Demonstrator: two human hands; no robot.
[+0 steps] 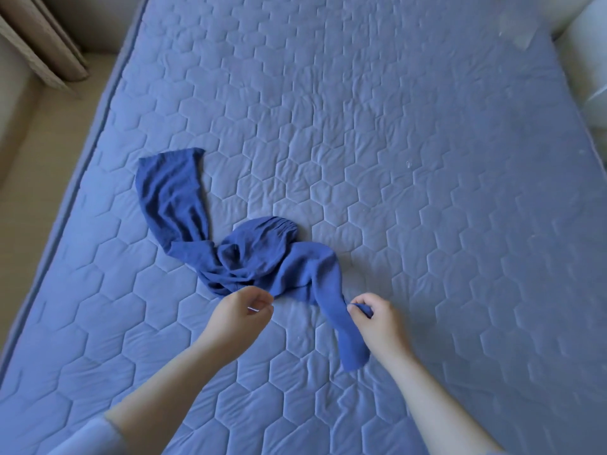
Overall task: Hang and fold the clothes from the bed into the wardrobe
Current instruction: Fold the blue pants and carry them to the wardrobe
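Observation:
A crumpled dark blue pair of trousers [249, 254] lies on the quilted blue bed [394, 159]. One leg stretches to the far left, and the other runs toward me at the right. My right hand [377, 320] pinches that near leg a little above its hem. My left hand [241, 311] hovers at the near edge of the bunched middle part, fingers loosely curled and holding nothing that I can see. The wardrobe is out of view.
The bed's left edge [75, 178] borders a beige floor [36, 152], with beige curtains [39, 44] at the top left. White furniture [588, 60] stands along the bed's right side.

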